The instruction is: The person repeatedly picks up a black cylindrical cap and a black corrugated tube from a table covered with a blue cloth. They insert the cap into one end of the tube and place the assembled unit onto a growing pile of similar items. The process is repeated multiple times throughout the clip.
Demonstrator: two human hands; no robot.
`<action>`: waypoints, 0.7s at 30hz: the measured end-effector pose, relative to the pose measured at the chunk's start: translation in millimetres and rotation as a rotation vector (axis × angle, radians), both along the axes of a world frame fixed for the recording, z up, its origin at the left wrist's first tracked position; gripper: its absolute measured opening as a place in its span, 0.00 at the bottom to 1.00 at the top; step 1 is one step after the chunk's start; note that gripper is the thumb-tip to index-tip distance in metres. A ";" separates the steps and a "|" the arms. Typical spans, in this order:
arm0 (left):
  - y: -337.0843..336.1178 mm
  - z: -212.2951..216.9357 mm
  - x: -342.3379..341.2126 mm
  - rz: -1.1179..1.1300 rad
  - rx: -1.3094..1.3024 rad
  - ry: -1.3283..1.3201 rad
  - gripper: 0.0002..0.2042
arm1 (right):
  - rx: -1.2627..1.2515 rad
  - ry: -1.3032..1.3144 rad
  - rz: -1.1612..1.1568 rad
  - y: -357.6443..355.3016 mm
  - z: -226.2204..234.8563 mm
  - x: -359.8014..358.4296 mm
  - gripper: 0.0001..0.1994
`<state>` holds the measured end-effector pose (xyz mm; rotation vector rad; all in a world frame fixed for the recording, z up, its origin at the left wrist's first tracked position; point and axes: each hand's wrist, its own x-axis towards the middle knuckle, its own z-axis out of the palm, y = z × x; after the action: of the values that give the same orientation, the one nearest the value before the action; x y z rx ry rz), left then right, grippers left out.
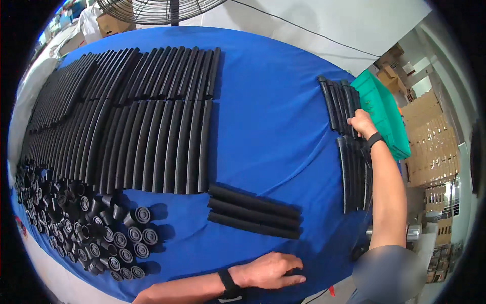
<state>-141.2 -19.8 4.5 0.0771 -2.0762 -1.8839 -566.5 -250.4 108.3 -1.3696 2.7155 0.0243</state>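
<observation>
My right hand [361,123] reaches to the far right of the blue cloth. Its fingers are closed on a black tube among the capped black tubes [329,105] piled there; the hand partly hides the one it grips. More capped tubes [346,175] lie just nearer, beside my forearm. My left hand [273,270] hovers or rests near the front edge, empty, with thumb and fingers apart. Beyond it, three loose black tubes [254,211] lie side by side, slanting slightly down to the right.
Long rows of black tubes [169,147] cover the left half of the blue-clothed table [268,111]. Several black round caps [143,215] are heaped at the near left. A green bin [382,109] stands at the right edge, cardboard [430,137] beyond it. A fan [162,11] stands behind.
</observation>
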 end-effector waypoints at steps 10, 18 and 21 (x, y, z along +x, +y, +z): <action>5.3 -6.2 -2.4 -0.023 -0.077 -0.029 0.20 | -0.002 0.029 -0.023 -19.7 -18.5 -22.8 0.19; 7.5 -7.1 -1.2 -0.034 -0.100 -0.057 0.20 | 0.040 0.030 -0.054 -24.7 -22.6 -30.0 0.17; 7.0 -6.0 0.5 -0.024 -0.104 -0.055 0.20 | -0.035 -0.005 -0.059 -19.0 -24.9 -23.6 0.16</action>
<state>-140.7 -12.8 -1.4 0.0794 -2.2173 -1.8029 -590.1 -269.4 83.3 -1.2958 2.7636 -0.0304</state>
